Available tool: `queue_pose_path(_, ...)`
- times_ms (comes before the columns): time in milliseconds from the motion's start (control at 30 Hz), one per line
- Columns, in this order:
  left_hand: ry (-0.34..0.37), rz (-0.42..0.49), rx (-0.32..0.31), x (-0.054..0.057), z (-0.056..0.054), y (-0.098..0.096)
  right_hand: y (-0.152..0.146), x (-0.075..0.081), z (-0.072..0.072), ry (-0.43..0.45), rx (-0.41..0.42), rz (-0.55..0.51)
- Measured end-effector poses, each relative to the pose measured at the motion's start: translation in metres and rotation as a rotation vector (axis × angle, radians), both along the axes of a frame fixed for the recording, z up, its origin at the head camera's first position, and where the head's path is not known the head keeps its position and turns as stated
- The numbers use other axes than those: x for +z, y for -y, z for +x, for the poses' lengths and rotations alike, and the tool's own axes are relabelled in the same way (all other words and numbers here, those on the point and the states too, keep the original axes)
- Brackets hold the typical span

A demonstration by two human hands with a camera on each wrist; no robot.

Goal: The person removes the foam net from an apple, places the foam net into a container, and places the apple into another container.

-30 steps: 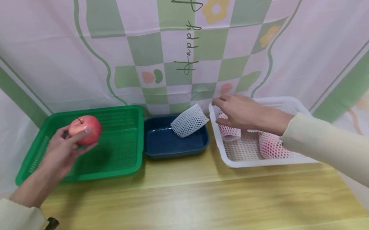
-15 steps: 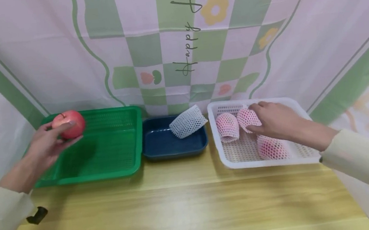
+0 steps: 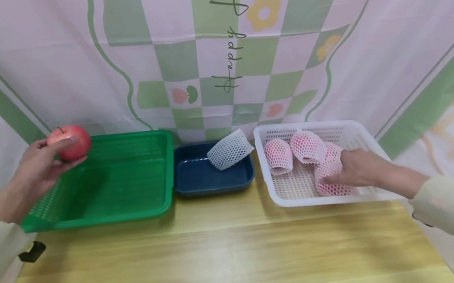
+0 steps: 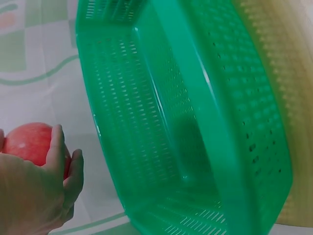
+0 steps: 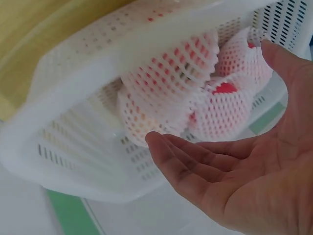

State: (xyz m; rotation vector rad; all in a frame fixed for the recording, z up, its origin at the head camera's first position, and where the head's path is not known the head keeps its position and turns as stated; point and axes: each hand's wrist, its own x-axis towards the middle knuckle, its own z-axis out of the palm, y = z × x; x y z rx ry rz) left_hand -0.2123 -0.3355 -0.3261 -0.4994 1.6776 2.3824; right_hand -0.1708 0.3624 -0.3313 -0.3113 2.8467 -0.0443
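Bench in front. Right hand: fingers spread from thumb, at net-wrapped fruits in white basket; contact unclear. Left hand: fingers pinch bare apple, raised near green basket's far left corner. Loose net in blue tray. Looks like one unwrapped, at least three wrapped left.

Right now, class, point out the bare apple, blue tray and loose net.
Bare apple (image 3: 75, 149), head view: lower front.
Blue tray (image 3: 194, 175), head view: bare floor.
Loose net (image 3: 229, 151), head view: middle of mesh.

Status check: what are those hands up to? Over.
Left hand holds red apple. Right hand at netted fruit in white basket. Neighbouring netted fruit crowd close.
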Motion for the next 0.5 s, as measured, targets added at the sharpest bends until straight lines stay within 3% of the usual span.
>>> queue_pose_path(300,0.072,-0.108,-0.067,0.003,-0.012,0.011,-0.015,-0.02,0.011,0.098,-0.078,-0.027)
queue_pose_path(500,0.103,-0.151,-0.082,-0.003,-0.02,0.02,-0.022,-0.027,0.015,0.136,-0.082,-0.033)
